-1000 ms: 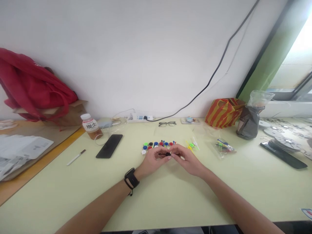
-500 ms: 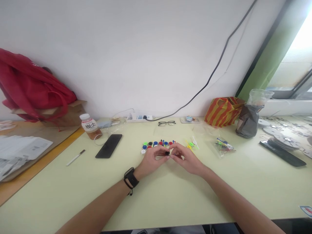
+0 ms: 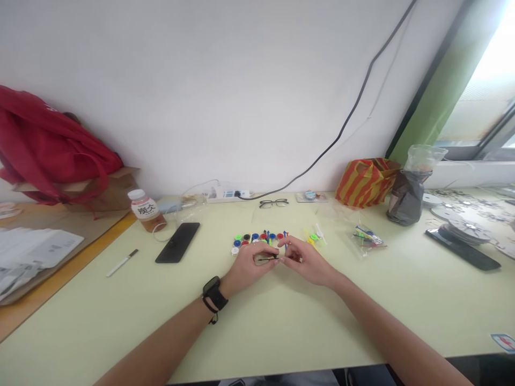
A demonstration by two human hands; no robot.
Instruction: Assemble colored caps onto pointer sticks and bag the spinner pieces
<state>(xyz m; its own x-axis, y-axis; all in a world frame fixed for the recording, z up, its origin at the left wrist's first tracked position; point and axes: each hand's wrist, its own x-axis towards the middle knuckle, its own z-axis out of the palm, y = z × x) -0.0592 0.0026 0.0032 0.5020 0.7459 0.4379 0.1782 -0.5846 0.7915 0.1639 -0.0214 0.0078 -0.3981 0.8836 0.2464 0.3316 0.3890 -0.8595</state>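
Black plastic, by the look of it: a thin black pin (image 3: 266, 259) sits just above the bench (image 3: 281, 332) at centre, spanning both hands. Our left hand (image 3: 248, 266), a watch (image 3: 213, 293) at its wrist, is drawn narrow, thumb and fingers pinching the pin's shaft. Our right hand (image 3: 309, 262) is narrow too, fingertips closed on the pin's right end, where a small dark knob shows. Just behind the hands lies 1 row of coloured caps (image 3: 257, 238). A phone (image 3: 177, 242) lies well to the left and a clear bag of parts (image 3: 368, 237) to the right. Judgement: the pin is very light, stiff but thin, and apt to slip or snap if bent. We judge it best held at both ends, close to the knob.
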